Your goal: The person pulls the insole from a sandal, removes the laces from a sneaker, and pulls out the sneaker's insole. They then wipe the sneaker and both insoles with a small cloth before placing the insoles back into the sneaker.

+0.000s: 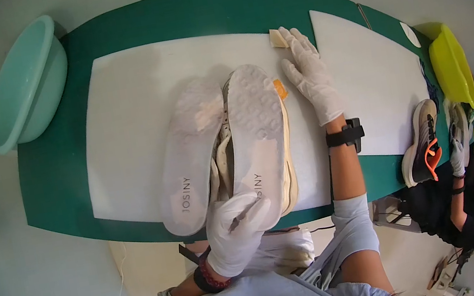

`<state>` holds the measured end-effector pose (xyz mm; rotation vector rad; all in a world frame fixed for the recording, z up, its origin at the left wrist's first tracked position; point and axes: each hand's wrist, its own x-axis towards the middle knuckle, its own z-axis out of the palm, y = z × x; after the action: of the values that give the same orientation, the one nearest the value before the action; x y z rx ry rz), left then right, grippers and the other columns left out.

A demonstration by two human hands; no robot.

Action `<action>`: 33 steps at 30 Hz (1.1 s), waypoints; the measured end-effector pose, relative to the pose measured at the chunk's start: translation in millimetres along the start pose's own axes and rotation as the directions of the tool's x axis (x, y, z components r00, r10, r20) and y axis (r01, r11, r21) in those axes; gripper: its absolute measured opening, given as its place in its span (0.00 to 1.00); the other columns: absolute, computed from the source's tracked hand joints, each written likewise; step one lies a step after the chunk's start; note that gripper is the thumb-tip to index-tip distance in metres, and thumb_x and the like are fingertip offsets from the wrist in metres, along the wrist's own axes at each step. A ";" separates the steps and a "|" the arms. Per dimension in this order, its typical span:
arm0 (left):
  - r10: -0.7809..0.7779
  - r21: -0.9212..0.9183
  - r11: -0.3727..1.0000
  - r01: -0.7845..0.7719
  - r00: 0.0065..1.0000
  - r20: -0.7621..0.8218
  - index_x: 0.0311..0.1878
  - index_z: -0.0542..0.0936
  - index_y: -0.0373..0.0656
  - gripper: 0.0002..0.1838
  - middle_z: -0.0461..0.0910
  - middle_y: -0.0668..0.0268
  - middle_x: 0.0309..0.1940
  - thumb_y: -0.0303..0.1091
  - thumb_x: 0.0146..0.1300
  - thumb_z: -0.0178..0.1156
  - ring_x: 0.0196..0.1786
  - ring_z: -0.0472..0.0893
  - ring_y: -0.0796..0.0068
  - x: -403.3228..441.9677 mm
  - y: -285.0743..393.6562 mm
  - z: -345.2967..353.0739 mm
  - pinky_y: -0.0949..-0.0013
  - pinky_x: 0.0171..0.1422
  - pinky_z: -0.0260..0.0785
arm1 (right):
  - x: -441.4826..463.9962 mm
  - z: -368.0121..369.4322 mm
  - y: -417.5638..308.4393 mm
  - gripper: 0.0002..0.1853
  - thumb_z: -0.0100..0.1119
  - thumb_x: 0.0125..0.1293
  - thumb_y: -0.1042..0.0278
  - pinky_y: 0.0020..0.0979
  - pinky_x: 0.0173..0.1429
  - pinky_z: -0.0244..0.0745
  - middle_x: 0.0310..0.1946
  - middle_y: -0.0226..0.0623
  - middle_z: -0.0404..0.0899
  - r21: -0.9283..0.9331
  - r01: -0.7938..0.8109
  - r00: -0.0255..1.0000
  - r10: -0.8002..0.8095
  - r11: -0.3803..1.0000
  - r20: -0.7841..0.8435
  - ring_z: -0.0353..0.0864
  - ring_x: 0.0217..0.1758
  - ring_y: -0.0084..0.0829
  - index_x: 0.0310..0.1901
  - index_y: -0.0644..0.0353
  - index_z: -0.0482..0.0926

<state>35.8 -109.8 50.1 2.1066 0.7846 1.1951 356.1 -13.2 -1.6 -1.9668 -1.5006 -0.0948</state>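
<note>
Two pale insoles marked "JOSINY" lie side by side, heels towards me: a left one (184, 163) and a right one (254, 113). Beneath them a cream shoe (223, 153) shows in the gap and along the right edge, mostly hidden. My left hand (238, 232), in a white glove, has bent fingers on the heel of the right insole. Its grip is partly hidden. Stretched forward over the white mat, my right hand (309, 76), also gloved, has its fingers extended. Their tips are beside a small cream block (278, 39), seemingly touching it. An orange piece (281, 89) sticks out by the right insole.
White mats (122, 136) cover much of the green table (61, 183). A mint basin (29, 85) leans at the far left. On the right are a yellow basin (451, 65), a dark shoe with orange trim (423, 145), and another person (452, 199) with a gloved hand near shoes.
</note>
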 end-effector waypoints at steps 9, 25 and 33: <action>-0.139 -0.003 0.990 0.140 0.990 0.027 0.49 0.84 0.41 0.16 0.84 0.65 0.34 0.24 0.58 0.76 0.32 0.80 0.69 -9.0 -6.3 -11.0 0.66 0.40 0.72 | 8.1 -9.1 0.8 0.09 0.65 0.70 0.64 0.40 0.53 0.80 0.43 0.42 0.87 0.168 -0.153 0.979 0.173 0.974 -0.111 0.84 0.49 0.44 0.44 0.59 0.86; 0.066 0.072 0.995 -0.068 0.997 0.027 0.52 0.85 0.50 0.23 0.83 0.69 0.48 0.19 0.53 0.73 0.44 0.83 0.65 -19.0 -14.3 -7.0 0.64 0.47 0.73 | -47.3 -33.4 -31.2 0.19 0.70 0.62 0.69 0.39 0.62 0.80 0.60 0.42 0.84 0.061 0.181 0.944 -0.191 0.982 0.268 0.84 0.57 0.47 0.56 0.51 0.86; 0.106 0.135 0.985 -0.110 0.994 0.036 0.52 0.85 0.53 0.24 0.83 0.69 0.50 0.24 0.50 0.76 0.46 0.83 0.64 -12.7 -12.4 -6.0 0.63 0.47 0.73 | -39.4 -28.2 -32.1 0.14 0.69 0.64 0.64 0.37 0.52 0.83 0.46 0.39 0.88 -0.075 0.181 0.966 -0.162 0.981 0.203 0.86 0.50 0.42 0.51 0.51 0.87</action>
<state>22.6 -109.7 36.9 2.2991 0.7669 1.1937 323.3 -56.9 18.0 -1.9620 -1.8245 -0.0463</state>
